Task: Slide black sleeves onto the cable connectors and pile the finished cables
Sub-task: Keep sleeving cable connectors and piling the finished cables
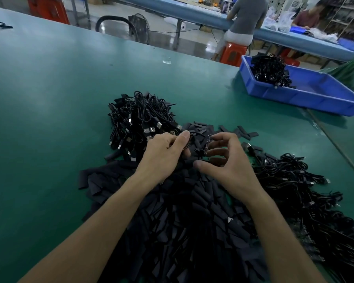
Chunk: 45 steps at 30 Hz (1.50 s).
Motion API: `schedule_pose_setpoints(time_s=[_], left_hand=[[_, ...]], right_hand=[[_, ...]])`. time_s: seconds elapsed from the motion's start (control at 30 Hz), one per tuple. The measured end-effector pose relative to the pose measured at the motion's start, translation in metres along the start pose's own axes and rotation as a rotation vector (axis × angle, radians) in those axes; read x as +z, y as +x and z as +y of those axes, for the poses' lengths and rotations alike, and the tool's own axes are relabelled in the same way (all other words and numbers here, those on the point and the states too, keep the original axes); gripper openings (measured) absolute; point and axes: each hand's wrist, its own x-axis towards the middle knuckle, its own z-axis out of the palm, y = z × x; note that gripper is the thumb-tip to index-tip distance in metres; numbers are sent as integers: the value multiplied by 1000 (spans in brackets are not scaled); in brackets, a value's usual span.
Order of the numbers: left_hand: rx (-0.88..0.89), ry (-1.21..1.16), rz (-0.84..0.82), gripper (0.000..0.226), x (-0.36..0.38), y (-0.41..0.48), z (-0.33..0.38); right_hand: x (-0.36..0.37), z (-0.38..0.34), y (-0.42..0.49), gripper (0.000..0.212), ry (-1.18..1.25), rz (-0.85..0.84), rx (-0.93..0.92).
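A big heap of flat black sleeves [184, 217] covers the green table [49, 94] in front of me. Beyond it lies a pile of black USB cables [143, 119] with silver plugs. A second spread of black cables [307, 193] lies at the right. My left hand [161, 154] pinches a thin black cable [192, 137] between thumb and fingers. My right hand [227, 160] has its fingers curled beside a small black connector piece [204, 146]; whether it grips the piece is unclear.
A blue plastic bin [315, 94] with a clump of black cables [271, 71] stands at the back right. Loose sleeves [247, 133] lie past my right hand. Two people sit at a long blue bench [192, 12] beyond the table's far edge.
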Motion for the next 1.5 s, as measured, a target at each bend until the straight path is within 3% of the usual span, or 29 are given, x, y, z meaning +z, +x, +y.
schedule_pose_setpoints(time_s=[0.17, 0.27, 0.37, 0.43, 0.57, 0.7, 0.8, 0.93, 1.2, 1.33, 1.43, 1.5], left_hand=[[-22, -72, -53, 52, -1, 0, 4], [-27, 52, -84, 43, -6, 2, 2], [4, 174, -79, 12, -10, 1, 3], [70, 134, -62, 22, -10, 0, 6], [142, -168, -89, 22, -1, -1, 21], [117, -230, -130, 26, 14, -1, 23], [73, -403, -122, 30, 18, -3, 19], [7, -590, -154, 27, 18, -3, 13], [-119, -710, -196, 16, 13, -2, 3], [-149, -821, -299, 7, 13, -3, 3], [-99, -837, -274, 10, 13, -4, 9], [-16, -782, -164, 8, 7, -1, 13]], right_hand=[[11, 5, 3, 31, -67, 295, -127], [4, 5, 8, 24, 12, 377, -149], [-5, 3, 15, 14, 148, 346, -129], [-9, 1, 17, 11, 259, 294, -111], [-7, -3, 19, 8, 340, 164, -103], [-1, -3, 16, 8, 406, 56, -91], [2, -3, 14, 10, 461, -18, -26], [4, -5, 12, 13, 584, -106, 57], [7, -9, 10, 16, 675, -203, 125], [6, -11, 10, 14, 749, -247, 154], [1, -13, 10, 9, 751, -153, 143], [-7, -11, 15, 9, 712, 82, 176]])
